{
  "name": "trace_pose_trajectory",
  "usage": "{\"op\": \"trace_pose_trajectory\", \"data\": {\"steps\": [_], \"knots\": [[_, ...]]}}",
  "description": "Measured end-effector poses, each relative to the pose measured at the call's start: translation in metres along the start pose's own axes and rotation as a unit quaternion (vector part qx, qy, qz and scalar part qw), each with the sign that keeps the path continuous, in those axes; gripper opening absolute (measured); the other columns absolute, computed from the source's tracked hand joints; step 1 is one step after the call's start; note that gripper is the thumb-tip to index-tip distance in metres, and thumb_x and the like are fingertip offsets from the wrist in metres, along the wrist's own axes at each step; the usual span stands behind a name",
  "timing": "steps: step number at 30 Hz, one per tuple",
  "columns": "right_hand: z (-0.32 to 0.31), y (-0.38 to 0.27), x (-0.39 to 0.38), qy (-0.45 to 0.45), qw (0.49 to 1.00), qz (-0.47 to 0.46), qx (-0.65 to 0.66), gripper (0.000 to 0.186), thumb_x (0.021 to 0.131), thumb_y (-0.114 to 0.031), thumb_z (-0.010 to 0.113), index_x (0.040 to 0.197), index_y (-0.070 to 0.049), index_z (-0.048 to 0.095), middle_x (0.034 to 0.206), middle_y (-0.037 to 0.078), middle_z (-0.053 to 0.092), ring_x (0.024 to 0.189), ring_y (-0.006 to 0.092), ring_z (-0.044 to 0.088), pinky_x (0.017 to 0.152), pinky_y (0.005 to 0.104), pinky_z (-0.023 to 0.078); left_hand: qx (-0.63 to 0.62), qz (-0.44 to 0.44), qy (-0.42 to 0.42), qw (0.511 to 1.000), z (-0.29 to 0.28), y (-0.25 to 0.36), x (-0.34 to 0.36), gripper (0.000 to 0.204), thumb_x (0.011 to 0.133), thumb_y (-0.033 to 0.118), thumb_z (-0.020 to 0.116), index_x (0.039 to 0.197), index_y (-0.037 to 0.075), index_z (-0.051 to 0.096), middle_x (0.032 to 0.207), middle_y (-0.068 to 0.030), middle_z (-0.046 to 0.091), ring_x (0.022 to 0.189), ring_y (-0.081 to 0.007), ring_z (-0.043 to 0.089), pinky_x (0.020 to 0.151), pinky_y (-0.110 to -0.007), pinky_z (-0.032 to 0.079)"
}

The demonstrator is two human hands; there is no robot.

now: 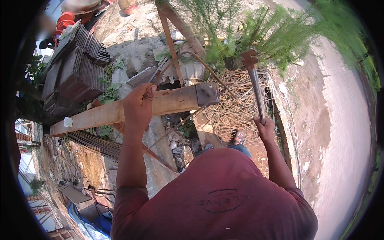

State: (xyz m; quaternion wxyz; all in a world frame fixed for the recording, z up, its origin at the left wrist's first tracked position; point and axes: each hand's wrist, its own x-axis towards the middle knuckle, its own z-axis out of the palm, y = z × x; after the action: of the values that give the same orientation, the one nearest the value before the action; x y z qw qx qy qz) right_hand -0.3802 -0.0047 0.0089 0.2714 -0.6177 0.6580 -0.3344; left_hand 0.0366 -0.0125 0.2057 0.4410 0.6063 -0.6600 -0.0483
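Observation:
My left hand (140,104) is closed over a long wooden beam (172,100) that crosses the view on the left. Whatever its fingers hold is hidden; a thin bent rod (192,53) runs near its fingertips. At the beam's right end sits a dark metal plate (208,94) with stubby pins or bolts. Wrapped round the lower end of a long metal bending wrench (256,86) is my right hand (265,129). The wrench points away from me, its rusty notched head (250,58) raised beyond the plate and apart from it.
Thin sticks or rods (236,108) lie heaped ahead of my feet. Stacked grey slabs (76,72) stand at the far left, over a bundle of long rods (96,144). Feathery green plants (272,32) hang at the far right, beside a paved strip (348,120).

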Motion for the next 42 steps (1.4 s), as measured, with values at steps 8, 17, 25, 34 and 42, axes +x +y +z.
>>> {"op": "trace_pose_trajectory", "data": {"steps": [8,17,25,34,42], "knots": [[0.007,-0.003,0.030,-0.106,0.988,0.068,0.088,0.038,0.084,-0.026,0.068,0.060,-0.005,0.048,0.053,-0.004,0.039,0.051,0.0075,0.035,0.046,0.0303,0.028,-0.167,-0.450,-0.105,0.871,0.091,-0.122,-0.094,0.032,0.096,0.030,0.051,0.084,0.002,0.062,0.055,0.0040,0.041,0.049,-0.0061,0.034,0.047,-0.025,0.027],[0.055,-0.078,0.141,-0.306,0.949,-0.045,0.067,0.028,0.082,-0.029,0.067,0.078,-0.002,0.062,0.061,0.006,0.055,0.058,0.0161,0.050,0.057,0.0341,0.040,-0.110,-0.441,-0.021,0.890,0.113,-0.070,-0.119,0.032,0.096,0.028,0.051,0.083,0.002,0.063,0.055,0.0046,0.041,0.050,-0.0053,0.035,0.046,-0.025,0.027],[0.081,-0.086,0.175,-0.389,0.913,-0.124,0.010,0.028,0.080,-0.032,0.064,0.089,-0.005,0.066,0.070,0.015,0.063,0.070,0.0327,0.063,0.066,0.0421,0.047,-0.062,-0.551,-0.021,0.832,0.130,-0.051,-0.143,0.037,0.093,0.034,0.055,0.084,0.000,0.066,0.054,0.0029,0.045,0.048,-0.0076,0.040,0.046,-0.025,0.032],[0.088,-0.081,0.175,-0.464,0.881,-0.086,0.025,0.028,0.080,-0.034,0.064,0.085,-0.007,0.069,0.069,0.014,0.064,0.065,0.0299,0.063,0.062,0.0411,0.047,0.143,-0.529,-0.057,0.835,0.131,-0.074,-0.145,0.039,0.090,0.039,0.055,0.083,0.004,0.070,0.065,-0.0142,0.060,0.062,-0.0242,0.058,0.062,-0.036,0.044],[0.091,-0.066,0.177,-0.453,0.879,-0.074,0.133,0.034,0.083,-0.026,0.067,0.063,-0.001,0.052,0.051,0.001,0.043,0.047,0.0114,0.037,0.046,0.0340,0.033,0.186,-0.471,-0.079,0.859,0.128,-0.063,-0.123,0.036,0.089,0.037,0.056,0.084,0.003,0.069,0.068,-0.0170,0.062,0.067,-0.0289,0.060,0.064,-0.039,0.044]]}}
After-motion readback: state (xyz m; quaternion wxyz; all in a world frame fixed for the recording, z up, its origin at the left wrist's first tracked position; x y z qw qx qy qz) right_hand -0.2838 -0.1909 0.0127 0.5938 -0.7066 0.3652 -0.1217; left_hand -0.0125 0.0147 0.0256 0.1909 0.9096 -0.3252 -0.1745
